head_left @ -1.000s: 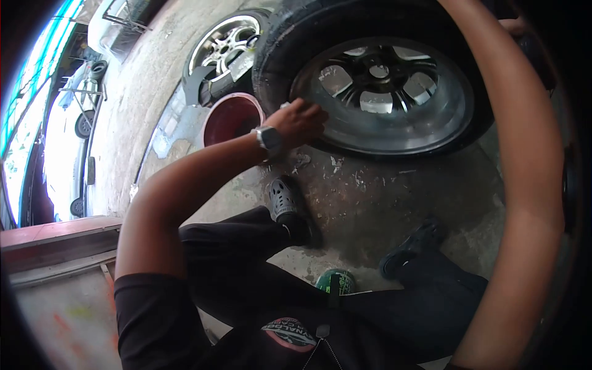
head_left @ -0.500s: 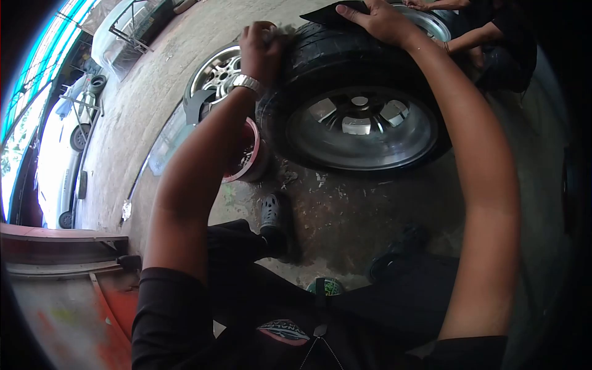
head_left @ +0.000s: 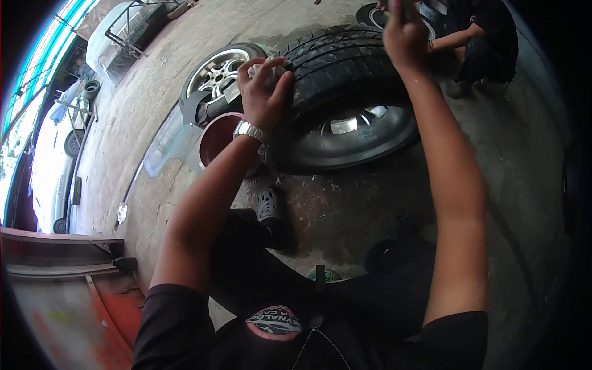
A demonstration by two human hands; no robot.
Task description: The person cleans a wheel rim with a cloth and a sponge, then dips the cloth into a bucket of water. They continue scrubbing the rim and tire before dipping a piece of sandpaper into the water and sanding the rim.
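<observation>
Here, left hand [head_left: 265, 92] clutches pale wad [head_left: 259, 69] on tyre [head_left: 339, 61]; right hand [head_left: 404, 34] grip unclear.

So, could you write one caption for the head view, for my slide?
Left hand presses a pale rag on the tyre; right hand is lifted near its top.

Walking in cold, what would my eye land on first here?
The big black tyre on its shiny rim, standing mid-frame on the stained concrete floor. The person's left hand, silver watch at the wrist, presses a pale wad against its tread, while the right hand is raised above the tyre's top. A red bucket sits just left of it.
</observation>
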